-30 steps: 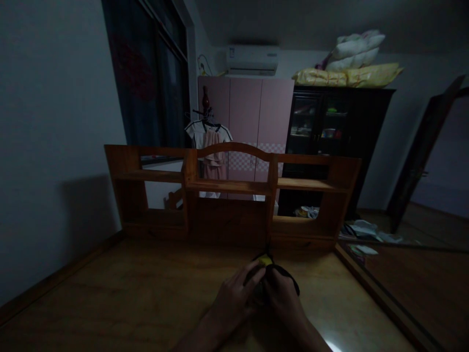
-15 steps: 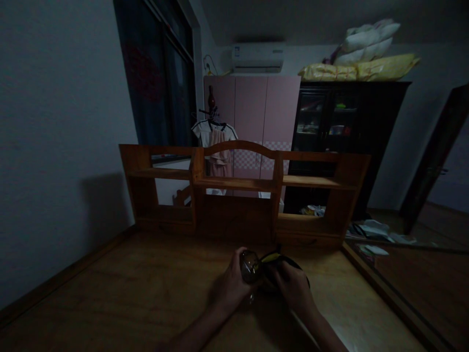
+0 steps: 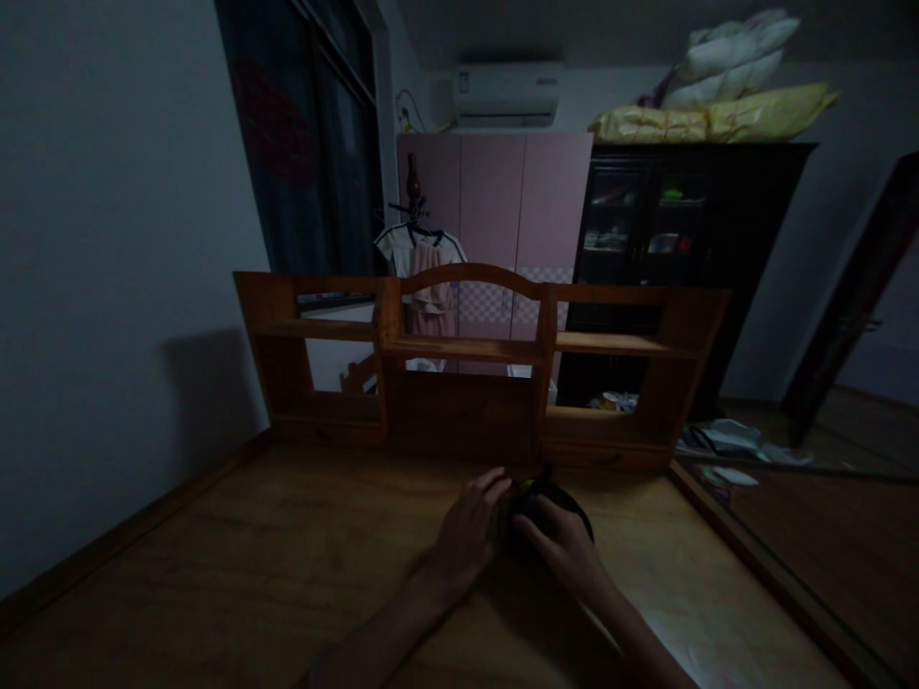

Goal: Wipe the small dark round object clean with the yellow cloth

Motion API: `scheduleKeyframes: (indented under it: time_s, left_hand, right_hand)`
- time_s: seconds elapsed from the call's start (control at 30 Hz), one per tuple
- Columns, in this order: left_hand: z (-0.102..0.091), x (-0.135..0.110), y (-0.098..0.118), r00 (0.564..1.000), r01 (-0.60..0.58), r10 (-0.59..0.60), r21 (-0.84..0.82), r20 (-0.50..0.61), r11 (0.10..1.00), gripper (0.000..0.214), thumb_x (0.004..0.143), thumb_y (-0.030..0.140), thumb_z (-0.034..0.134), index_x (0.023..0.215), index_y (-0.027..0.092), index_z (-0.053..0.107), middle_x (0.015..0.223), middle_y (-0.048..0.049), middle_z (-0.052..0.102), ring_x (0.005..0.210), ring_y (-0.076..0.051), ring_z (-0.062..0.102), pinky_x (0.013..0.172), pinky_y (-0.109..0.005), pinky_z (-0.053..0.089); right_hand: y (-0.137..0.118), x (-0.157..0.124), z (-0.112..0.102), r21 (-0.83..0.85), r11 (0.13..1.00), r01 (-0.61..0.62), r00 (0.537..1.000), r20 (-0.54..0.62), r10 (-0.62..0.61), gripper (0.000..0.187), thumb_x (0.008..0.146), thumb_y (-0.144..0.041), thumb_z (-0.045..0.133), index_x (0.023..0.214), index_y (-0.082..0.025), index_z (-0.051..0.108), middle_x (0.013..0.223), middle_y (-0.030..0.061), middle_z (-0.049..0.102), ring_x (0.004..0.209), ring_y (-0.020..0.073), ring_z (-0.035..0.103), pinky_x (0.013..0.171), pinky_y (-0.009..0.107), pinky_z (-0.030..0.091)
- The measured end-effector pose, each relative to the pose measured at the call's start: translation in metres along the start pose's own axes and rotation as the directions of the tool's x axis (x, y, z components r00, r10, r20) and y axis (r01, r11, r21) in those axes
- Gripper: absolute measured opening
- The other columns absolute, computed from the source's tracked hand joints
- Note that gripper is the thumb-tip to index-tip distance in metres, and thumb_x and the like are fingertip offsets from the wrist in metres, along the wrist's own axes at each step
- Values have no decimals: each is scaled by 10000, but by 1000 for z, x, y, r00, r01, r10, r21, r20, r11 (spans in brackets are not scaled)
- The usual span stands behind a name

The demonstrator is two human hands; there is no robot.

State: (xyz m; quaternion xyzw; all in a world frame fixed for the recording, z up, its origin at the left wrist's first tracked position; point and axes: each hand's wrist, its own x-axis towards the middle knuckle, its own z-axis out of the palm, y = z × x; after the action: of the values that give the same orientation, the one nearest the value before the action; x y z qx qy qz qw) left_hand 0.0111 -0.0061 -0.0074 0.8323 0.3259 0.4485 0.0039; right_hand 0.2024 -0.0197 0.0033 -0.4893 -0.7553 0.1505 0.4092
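Low over the wooden tabletop, my two hands meet at a dark pouch with a little yellow along its upper edge. My right hand is closed on the pouch from the right, its thumb pointing left. From the left side, my left hand presses up against the pouch's mouth, fingers together and bent over. What sits under those fingers is hidden; the clear, shiny, rounded thing seen earlier does not show plainly now. The light is dim, so details between the hands are hard to make out.
A wooden shelf unit with open compartments stands along the far edge of the tabletop. A wall closes off the left side. On the right, a raised wooden edge borders the top. Pink wardrobe doors and a dark cabinet stand beyond.
My left hand has turned over and moved to the pouch's opening, and the clear rounded thing it held has gone out of sight. My right hand stays on the pouch. The view has tilted slightly down.
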Motion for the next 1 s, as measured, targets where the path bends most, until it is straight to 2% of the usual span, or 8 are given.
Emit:
scheduleKeyframes:
  time_s: [0.13,0.33,0.43,0.57,0.73,0.83,1.0]
  left_hand:
    - [3,-3,1,985,-138,130,67,111,988,718,753,-19,436,1393,262,271,1436,-66,343,1310,-213,352,1058,-418,382]
    - [-1,-3,5,971,-168,139,141,194,976,701,764,10,480,1390,257,285,1412,-81,358,1277,-228,385,1027,-407,415]
    - [-4,-2,9,967,-184,148,170,208,968,695,785,16,471,1399,267,268,1410,-82,358,1270,-232,392,1022,-410,416]
    - [-4,-1,13,975,-169,140,162,174,972,681,798,47,508,1398,260,266,1406,-89,355,1265,-237,394,1034,-408,401]
    - [0,0,14,980,-89,86,7,179,996,717,716,143,690,1325,233,322,1422,-102,316,1290,-258,361,1047,-431,389]
    - [2,0,13,983,-33,51,-106,174,994,761,657,179,767,1285,237,341,1395,-99,350,1276,-254,384,1043,-428,401]
    - [2,0,13,985,-4,26,-132,169,991,887,680,196,759,1385,241,222,1385,-115,369,1297,-270,363,1065,-465,374]
  right_hand:
    - [6,-3,6,20,1000,9,1000,8,-9,203,880,-359,497,869,-168,566,749,28,632,664,166,570,608,250,419]
    - [12,-8,17,59,998,21,999,-33,-19,238,887,-298,448,1059,-164,542,914,88,672,807,207,628,695,288,473]
    - [11,-9,20,66,997,27,999,-49,-23,205,900,-283,421,1018,-164,540,898,93,666,795,207,629,704,294,474]
    - [7,-8,19,48,998,38,997,-71,-35,165,906,-237,396,937,-167,542,808,74,651,719,187,616,660,272,458]
    - [8,-8,17,-76,996,54,988,-140,-64,177,899,-190,385,808,-178,536,705,46,630,595,155,580,554,238,402]
    - [13,-8,17,-181,982,46,982,-173,-78,210,885,-173,391,730,-192,531,659,35,626,565,153,583,533,236,391]
    - [16,-10,14,-214,977,10,974,-219,-58,170,878,-240,450,745,-201,549,664,36,654,574,169,619,535,242,420]
